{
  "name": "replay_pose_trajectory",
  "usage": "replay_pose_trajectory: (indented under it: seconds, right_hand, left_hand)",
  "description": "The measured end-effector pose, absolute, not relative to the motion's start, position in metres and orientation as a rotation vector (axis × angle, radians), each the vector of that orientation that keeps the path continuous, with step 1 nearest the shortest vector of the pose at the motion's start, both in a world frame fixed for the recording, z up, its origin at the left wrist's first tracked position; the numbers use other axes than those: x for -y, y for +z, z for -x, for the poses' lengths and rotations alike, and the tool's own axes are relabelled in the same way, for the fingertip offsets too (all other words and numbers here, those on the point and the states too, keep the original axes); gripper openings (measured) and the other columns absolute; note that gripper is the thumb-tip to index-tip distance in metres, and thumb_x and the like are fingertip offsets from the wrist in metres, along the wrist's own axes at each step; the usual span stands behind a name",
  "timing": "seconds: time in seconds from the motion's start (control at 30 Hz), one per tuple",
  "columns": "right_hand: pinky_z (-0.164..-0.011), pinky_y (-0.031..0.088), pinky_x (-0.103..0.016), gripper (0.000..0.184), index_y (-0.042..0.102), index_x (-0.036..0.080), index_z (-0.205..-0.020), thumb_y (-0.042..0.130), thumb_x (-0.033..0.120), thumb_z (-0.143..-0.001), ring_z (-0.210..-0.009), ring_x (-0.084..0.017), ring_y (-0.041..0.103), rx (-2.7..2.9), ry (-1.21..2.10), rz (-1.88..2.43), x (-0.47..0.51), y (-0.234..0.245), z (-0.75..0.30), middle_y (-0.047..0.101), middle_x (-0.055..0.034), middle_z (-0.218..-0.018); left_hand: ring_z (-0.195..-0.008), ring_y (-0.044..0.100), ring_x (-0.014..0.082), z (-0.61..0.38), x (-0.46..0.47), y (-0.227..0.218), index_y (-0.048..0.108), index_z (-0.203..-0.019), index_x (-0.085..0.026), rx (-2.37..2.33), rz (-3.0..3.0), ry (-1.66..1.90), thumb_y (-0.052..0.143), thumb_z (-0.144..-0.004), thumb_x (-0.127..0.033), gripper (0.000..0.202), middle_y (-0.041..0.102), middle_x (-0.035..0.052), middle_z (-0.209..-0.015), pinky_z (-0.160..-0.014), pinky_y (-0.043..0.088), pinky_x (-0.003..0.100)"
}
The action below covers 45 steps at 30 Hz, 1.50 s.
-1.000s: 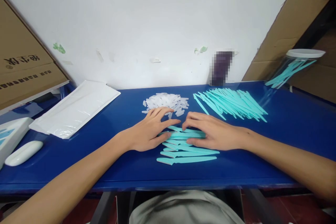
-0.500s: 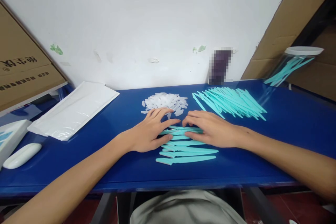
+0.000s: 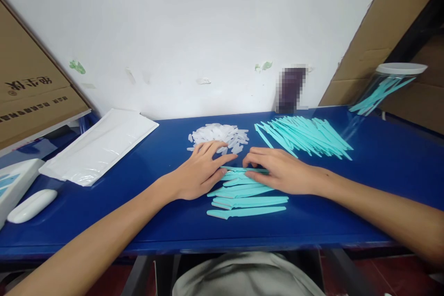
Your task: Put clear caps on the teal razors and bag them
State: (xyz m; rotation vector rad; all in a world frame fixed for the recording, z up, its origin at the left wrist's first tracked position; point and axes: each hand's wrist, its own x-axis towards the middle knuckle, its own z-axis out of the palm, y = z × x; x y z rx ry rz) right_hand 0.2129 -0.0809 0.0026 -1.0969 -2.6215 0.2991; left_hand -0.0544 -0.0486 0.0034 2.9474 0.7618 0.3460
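Row of turquoise eyebrow razors (image 3: 243,190): at tabletop centre, heads leftward, handles rightward, the farther ones partly covered by fingers.

Left hand (image 3: 197,171): loosely spread, thumb parted from forefinger, thumb tip at the heads of the farther razors.

Right hand (image 3: 282,171): half curled, thumb and forefinger slightly apart at the handles; whether it pinches one cannot be told.

Heap of small translucent plastic pieces (image 3: 217,133): just beyond the left fingertips, bounding their reach forward.

Larger razor pile (image 3: 307,136): beyond the right hand, near the wall (image 3: 208,23).

White plastic mailer (image 3: 102,145): flat, slanted, at left. Smooth white oval object (image 3: 32,206) and white box with blue markings (image 3: 17,180): nearer the left border.

Printed cardboard box (image 3: 34,74): far left. Lidded transparent jar (image 3: 401,69), tilted, turquoise sticks within: far right, before cardboard (image 3: 360,37).

Blue tabletop (image 3: 173,227): rear edge along the wall; bare strip between nearest razor and front edge; further bare surface between mailer and left hand, and right of the razor pile.
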Motion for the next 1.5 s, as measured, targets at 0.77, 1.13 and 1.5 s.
replay_pose_trajectory:
  seconds: [0.77,1.13,1.5]
  right_hand:
    - [-0.062,0.034,-0.029,0.025,0.061,0.021,-0.100,0.043,0.037,-0.103,-0.071,-0.015,0.052,2.604,0.299,1.141,0.080,0.002,-0.214,0.059,-0.0032,-0.089]
    - [-0.065,0.035,-0.031,0.025,0.053,0.021,-0.093,0.039,0.039,-0.103,-0.073,-0.019,0.056,2.524,0.117,1.290,0.074,0.013,-0.228,0.063,-0.0049,-0.089]
    - [-0.062,0.030,-0.031,0.034,0.060,0.021,-0.085,0.043,0.047,-0.098,-0.055,-0.018,0.054,2.319,-0.092,1.672,0.056,0.023,-0.253,0.059,0.0005,-0.055]
  left_hand:
    - [-0.139,0.036,0.0335,0.055,0.046,0.002,0.049,-0.145,-0.027,-0.773,-3.006,0.356,0.032,-0.107,-0.036,0.043,0.040,0.0171,-0.151,-0.111,0.031,0.057]
    - [-0.129,0.046,0.0280,0.053,0.049,0.007,0.041,-0.149,-0.022,-0.969,-2.847,0.717,0.034,-0.107,-0.038,0.046,0.051,0.0142,-0.141,-0.107,0.035,0.047]
    - [-0.110,0.058,0.0234,0.055,0.052,0.013,0.062,-0.123,-0.020,-0.491,-2.894,0.513,0.036,-0.101,-0.020,0.035,0.063,0.0112,-0.123,-0.098,0.044,0.041]
